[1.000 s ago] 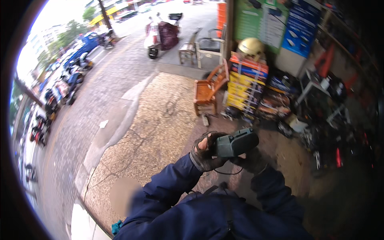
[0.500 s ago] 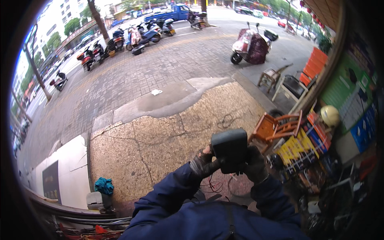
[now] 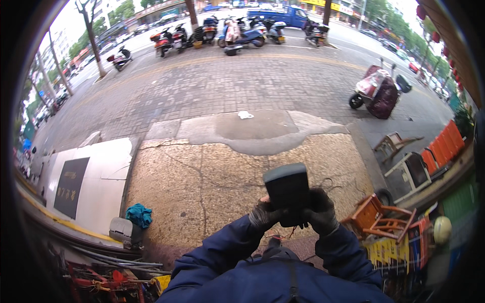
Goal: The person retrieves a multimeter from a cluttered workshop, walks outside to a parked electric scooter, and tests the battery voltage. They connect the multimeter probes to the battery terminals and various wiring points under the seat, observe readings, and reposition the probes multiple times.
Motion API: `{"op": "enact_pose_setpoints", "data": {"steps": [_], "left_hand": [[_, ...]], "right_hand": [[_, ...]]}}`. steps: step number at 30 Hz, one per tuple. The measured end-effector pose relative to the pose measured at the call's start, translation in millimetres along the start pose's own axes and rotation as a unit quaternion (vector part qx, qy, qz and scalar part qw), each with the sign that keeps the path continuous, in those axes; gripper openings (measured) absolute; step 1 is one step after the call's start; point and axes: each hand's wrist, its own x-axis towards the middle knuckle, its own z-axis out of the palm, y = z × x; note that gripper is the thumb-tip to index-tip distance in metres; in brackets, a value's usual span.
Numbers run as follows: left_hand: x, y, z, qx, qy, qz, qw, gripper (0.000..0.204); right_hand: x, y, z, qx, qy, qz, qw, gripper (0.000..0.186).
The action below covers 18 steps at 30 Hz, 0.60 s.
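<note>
Between my two hands, raised in front of my chest, is a black boxy object (image 3: 287,188) with a rounded grey-green top edge. Its exact kind does not show. My left hand (image 3: 263,216), in a dark worn glove with bare fingertips, grips its lower left side. On the opposite side my right hand (image 3: 323,212), gloved as well, is closed around the lower right edge. Thin red wire (image 3: 289,233) shows just below the object; where it leads is hidden.
A wooden chair (image 3: 371,214) lies tipped at the right, near a yellow tool rack (image 3: 386,252) and a cream helmet (image 3: 442,230). A teal cloth (image 3: 139,215) lies at the left by a grey box (image 3: 121,228). Beyond the pavement stand several parked scooters (image 3: 245,38).
The view has swung left, so the street and shopfront shift rightward in it. Both hands keep hold of the black boxy object, which is slightly more tilted.
</note>
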Motion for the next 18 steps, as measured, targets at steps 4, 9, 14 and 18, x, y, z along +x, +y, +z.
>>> {"op": "enact_pose_setpoints", "data": {"steps": [4,9,14,18], "left_hand": [[41,-3,-68,0.047,0.060,-0.044,0.996,0.052],[114,25,-130,-0.293,0.091,-0.085,0.948,0.066],[184,60,-164,-0.082,0.181,-0.083,0.977,0.056],[222,78,-188,0.012,0.210,0.035,0.977,0.055]], "right_hand": [[82,36,-5,0.035,-0.080,0.073,0.994,0.052],[187,94,-3,0.101,-0.191,0.127,0.968,0.054],[298,116,-16,0.112,-0.317,0.111,0.935,0.051],[365,118,-23,0.020,-0.319,0.185,0.929,0.034]]}}
